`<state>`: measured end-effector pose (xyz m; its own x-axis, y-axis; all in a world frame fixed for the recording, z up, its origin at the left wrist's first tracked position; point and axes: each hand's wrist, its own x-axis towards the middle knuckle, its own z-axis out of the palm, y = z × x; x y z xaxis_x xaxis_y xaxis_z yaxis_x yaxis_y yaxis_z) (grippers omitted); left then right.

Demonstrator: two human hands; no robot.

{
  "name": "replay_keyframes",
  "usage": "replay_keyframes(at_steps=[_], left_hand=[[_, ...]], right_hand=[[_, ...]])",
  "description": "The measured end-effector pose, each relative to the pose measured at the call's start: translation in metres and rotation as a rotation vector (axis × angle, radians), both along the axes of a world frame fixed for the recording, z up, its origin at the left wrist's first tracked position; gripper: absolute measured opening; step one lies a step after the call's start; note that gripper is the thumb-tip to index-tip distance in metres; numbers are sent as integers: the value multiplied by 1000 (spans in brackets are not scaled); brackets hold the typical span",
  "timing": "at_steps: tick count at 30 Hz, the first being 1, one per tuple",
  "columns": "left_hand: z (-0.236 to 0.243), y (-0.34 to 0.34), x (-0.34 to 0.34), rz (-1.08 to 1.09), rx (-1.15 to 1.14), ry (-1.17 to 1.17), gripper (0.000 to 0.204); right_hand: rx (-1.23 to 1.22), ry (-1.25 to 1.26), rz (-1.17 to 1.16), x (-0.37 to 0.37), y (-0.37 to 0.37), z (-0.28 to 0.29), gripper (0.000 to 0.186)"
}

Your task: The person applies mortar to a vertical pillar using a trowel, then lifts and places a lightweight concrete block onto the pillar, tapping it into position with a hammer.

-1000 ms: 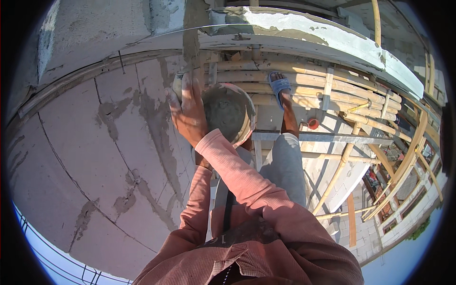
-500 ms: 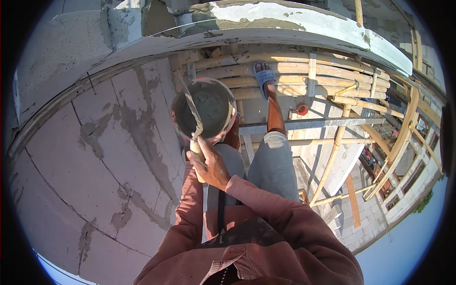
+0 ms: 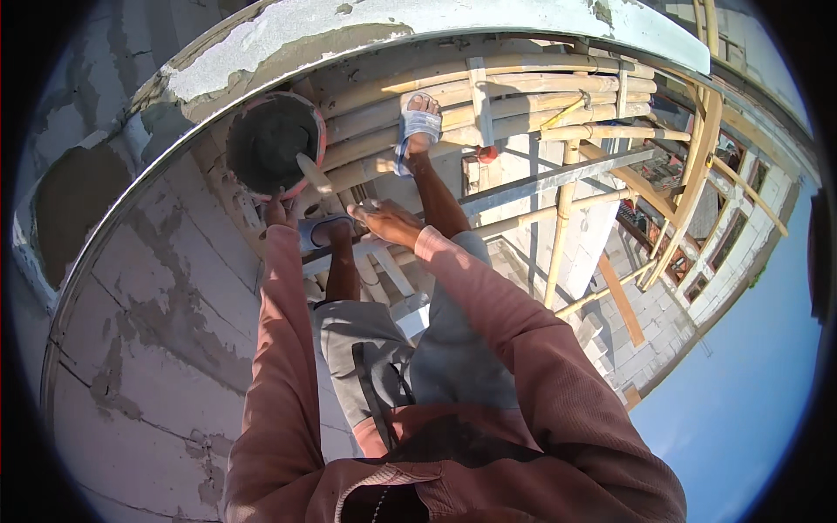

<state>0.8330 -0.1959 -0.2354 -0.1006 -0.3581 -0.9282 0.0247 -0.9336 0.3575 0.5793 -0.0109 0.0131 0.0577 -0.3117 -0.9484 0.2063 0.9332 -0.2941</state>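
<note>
A round bucket (image 3: 320, 144) of grey mortar (image 3: 272, 139) stands at the upper left, beside the block wall. The trowel (image 3: 314, 174) lies with its blade end in the bucket and its pale handle sticking out over the rim. At the near side of the bucket, my left hand (image 3: 277, 212) is closed on the rim; part of its fingers is hidden. My right hand (image 3: 384, 220) is off the trowel, a short way from the handle's end. Its fingers point left, loosely stretched, with nothing in them.
Bamboo poles (image 3: 523, 87) form the scaffold under my sandalled feet. A metal bar (image 3: 558, 183) crosses it. A small red container (image 3: 486, 154) sits beyond the bar. The block wall (image 3: 166, 305) runs along the left, and a plastered ledge (image 3: 488, 17) curves across the top.
My right hand has let go of the trowel, which now rests in the bucket. The bucket sits farther up and left in view. My left hand has come into sight at its rim.
</note>
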Motion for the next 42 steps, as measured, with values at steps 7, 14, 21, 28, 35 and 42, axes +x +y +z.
replay_keyframes(at_steps=[7,14,21,28,35,42], left_hand=[[-2,3,-22,-425,300,29,39],[100,52,-44,-837,258,-584,48],[184,89,-30,-885,340,-529,46],[340,92,-147,-1332,663,-118,57],[388,73,-242,-2051,204,-21,67],[415,102,-316,-2555,-123,37,77]], right_hand=[[4,291,-513,-134,201,-10,38],[76,368,-344,-152,305,15,20],[280,382,-17,-112,285,82,39],[525,325,-334,-86,272,113,37],[327,438,-779,32,285,65,34],[451,409,-1263,144,195,52,32]])
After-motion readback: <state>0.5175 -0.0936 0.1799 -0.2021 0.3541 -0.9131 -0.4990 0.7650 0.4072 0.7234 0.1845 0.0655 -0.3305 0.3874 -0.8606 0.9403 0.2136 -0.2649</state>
